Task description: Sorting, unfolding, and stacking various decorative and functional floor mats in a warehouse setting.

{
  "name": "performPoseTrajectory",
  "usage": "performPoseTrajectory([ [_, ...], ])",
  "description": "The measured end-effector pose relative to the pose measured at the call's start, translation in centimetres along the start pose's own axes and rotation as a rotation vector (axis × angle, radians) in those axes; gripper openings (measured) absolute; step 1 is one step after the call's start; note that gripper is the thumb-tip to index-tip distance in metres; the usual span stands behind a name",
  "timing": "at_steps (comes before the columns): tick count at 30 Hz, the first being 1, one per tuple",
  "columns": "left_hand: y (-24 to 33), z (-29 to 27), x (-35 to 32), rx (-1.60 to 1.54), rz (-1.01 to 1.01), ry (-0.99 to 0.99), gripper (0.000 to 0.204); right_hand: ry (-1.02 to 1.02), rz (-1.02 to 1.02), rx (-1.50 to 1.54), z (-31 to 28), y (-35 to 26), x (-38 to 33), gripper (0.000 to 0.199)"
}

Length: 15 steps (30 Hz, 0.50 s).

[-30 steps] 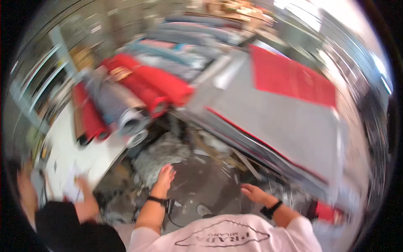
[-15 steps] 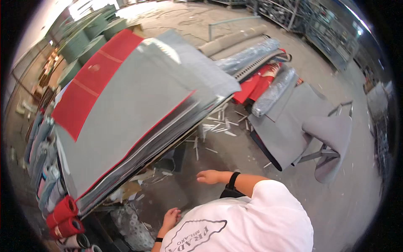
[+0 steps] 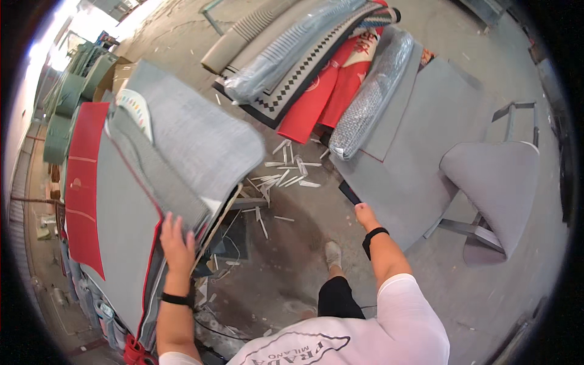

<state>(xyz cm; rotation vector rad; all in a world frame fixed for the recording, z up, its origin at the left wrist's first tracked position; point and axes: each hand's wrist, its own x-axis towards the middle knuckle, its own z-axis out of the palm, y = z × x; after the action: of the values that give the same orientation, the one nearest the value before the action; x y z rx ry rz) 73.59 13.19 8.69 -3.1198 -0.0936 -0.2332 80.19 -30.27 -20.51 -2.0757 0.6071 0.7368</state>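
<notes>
Left of centre: my left hand, fingers extended, at the mat stack. Right of centre: my right hand, closure I cannot tell, near grey carpet.

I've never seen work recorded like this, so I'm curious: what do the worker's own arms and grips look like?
They are a person's. The left grip and right grip are ungloved, with human fingers. Each wrist wears a black band, and the forearms are uncovered up to short white sleeves. No cables or markings show on the arms.
</notes>
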Motion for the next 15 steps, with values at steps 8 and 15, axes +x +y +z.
performPoseTrajectory([
  [8, -0.7, 5.8, 5.5, 0.181, -0.141, -0.263, 0.051, 0.282, -0.005, 0.083, 4.0, 1.6, 17.0, 0.05],
  [15, -1.0, 6.8, 6.1, 0.1, -0.077, -0.189, 0.051, 0.592, 0.046, 0.654, 3.9, -5.6, 27.4, 0.057],
])
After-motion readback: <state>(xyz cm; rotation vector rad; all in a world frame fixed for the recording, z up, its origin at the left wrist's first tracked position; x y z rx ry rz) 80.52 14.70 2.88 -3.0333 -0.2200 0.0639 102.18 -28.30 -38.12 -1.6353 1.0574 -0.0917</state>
